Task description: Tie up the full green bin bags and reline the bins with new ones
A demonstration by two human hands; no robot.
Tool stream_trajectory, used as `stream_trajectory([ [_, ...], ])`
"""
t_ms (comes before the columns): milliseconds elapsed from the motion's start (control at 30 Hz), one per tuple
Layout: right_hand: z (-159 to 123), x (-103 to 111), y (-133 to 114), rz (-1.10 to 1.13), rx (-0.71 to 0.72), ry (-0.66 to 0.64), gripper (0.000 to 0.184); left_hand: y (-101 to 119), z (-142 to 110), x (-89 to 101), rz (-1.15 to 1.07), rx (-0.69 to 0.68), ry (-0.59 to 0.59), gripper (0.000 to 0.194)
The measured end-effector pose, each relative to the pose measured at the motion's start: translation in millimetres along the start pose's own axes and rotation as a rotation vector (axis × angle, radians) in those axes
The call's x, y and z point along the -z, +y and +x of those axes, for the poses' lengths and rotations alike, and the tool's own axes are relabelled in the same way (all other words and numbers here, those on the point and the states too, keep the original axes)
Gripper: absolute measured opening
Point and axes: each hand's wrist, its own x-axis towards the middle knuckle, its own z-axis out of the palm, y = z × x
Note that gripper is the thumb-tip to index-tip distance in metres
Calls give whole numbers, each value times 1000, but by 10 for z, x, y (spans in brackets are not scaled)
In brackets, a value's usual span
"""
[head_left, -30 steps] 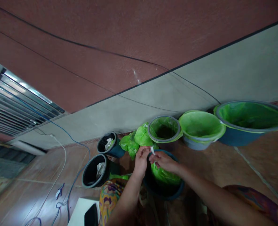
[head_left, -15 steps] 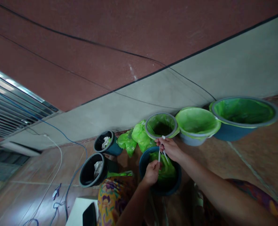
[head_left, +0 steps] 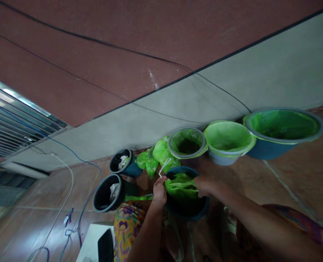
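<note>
A dark blue bin [head_left: 202, 215] stands on the floor between my knees. Across its mouth stretches a green plastic bag [head_left: 181, 186]. My left hand [head_left: 159, 193] is closed on the bag's left end, and a loop of white drawstring [head_left: 164, 166] sticks up above its fingers. My right hand [head_left: 203, 185] reaches to the bin's right side, closed on the bag's other end; its fingertips are partly hidden. Just behind the bin, two filled green bags [head_left: 147, 162] lean by the wall.
Along the wall to the right stand a grey-rimmed bin [head_left: 187, 156], a pale bucket [head_left: 224, 160] and a large blue tub [head_left: 270, 150], all lined green. Two dark bins [head_left: 106, 211] holding white scraps are at left. A phone [head_left: 105, 245] lies on a white surface; cables [head_left: 82, 214] cross the floor.
My hands have moved apart and lower, left hand leftward and right hand to the right. The bag is now spread between them, and the drawstring loop has swung left with my left hand.
</note>
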Motion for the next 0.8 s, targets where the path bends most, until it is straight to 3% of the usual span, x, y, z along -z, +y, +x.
stream_trajectory([
  [100,25,-3,-145,148,120,-191,22,-34,-31,-30,39,-35,-50,24],
  [233,58,176,-244,592,292,-87,28,-80,-73,-61,116,-71,-94,29],
  [300,53,247,-258,668,309,-41,30,-87,-88,-66,148,-90,-100,31],
  [400,29,286,-263,735,339,-108,29,-72,-114,-79,204,-128,-172,33],
  [533,37,273,-244,468,291,13,36,-10,-171,-125,330,-200,-248,36],
  [667,97,278,-194,447,421,-15,42,52,-215,-169,445,-264,-337,40],
  [800,143,314,-161,227,360,216,37,61,-191,-198,477,-326,-342,40],
])
